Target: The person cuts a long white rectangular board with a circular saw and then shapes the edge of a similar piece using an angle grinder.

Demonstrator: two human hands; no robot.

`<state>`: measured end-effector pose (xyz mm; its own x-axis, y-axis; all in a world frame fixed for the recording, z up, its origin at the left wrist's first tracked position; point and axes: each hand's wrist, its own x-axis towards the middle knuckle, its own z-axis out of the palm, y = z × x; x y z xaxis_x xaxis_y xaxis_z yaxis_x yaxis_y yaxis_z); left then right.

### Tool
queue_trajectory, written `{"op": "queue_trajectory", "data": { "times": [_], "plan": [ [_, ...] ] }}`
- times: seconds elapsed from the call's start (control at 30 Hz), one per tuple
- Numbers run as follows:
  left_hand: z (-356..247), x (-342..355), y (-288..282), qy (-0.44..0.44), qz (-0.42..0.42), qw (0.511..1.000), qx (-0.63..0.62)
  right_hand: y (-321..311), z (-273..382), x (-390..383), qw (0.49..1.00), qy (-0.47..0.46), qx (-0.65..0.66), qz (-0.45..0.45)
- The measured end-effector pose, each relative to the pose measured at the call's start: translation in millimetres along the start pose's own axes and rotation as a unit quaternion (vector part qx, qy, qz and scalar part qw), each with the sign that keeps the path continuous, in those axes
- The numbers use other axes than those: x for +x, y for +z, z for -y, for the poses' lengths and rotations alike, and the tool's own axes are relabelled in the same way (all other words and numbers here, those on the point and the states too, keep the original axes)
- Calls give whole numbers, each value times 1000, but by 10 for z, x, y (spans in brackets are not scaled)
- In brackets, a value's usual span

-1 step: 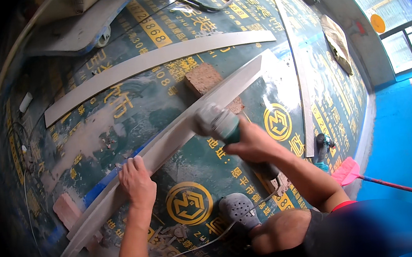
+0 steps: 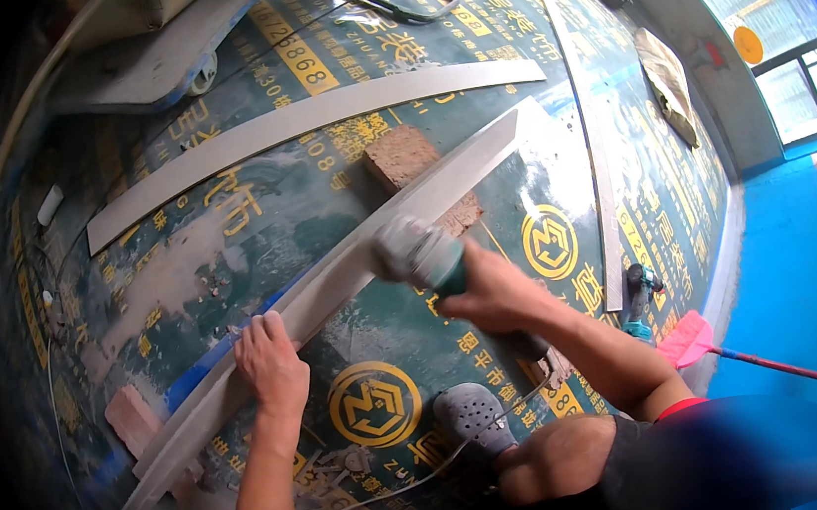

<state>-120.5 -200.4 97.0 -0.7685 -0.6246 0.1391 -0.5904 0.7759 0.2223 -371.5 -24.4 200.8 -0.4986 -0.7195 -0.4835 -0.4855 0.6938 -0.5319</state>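
Observation:
A long pale strip of tile or stone point(image 2: 464, 167) lies slantwise across the floor. It is propped on a reddish brick point(image 2: 400, 159) near its far end and on a pinkish block point(image 2: 134, 419) near its other end. My left hand point(image 2: 272, 359) is closed over the strip's edge, fingers curled across the top. My right hand point(image 2: 494, 288) grips an angle grinder point(image 2: 420, 254) with a grey head and green body. The grinder's head is at the strip's near edge, right of my left hand. Its disc is blurred, so I cannot tell whether it touches.
Another pale strip point(image 2: 315, 125) lies beyond, and a narrow one point(image 2: 604, 195) to the right. A cordless drill point(image 2: 641, 292) and a pink dustpan-like tool point(image 2: 688, 339) are at the right. A cable point(image 2: 449, 455) passes my clog point(image 2: 475, 417). Printed green sheeting covers the floor.
The grinder in my right hand has shifted slightly left and down along the strip. My left hand and the strip look unmoved.

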Motion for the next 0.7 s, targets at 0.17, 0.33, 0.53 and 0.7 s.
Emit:
{"op": "queue_trajectory", "data": {
  "times": [0.17, 0.33, 0.53, 0.7],
  "plan": [
    [-38, -31, 5, 6, -17, 999, 45, 213, 316, -118, 994, -76, -30, 79],
    [-89, -69, 5, -11, -10, 999, 40, -78, 197, -88, 998, -4, -12, 55],
    [-71, -114, 33, -22, -8, 999, 30, -414, -381, 70, 998, 49, -13, -45],
    [-93, -91, 29, -16, -16, 999, 37, -722, -611, 188, 990, 113, 2, -87]
  ]
}}
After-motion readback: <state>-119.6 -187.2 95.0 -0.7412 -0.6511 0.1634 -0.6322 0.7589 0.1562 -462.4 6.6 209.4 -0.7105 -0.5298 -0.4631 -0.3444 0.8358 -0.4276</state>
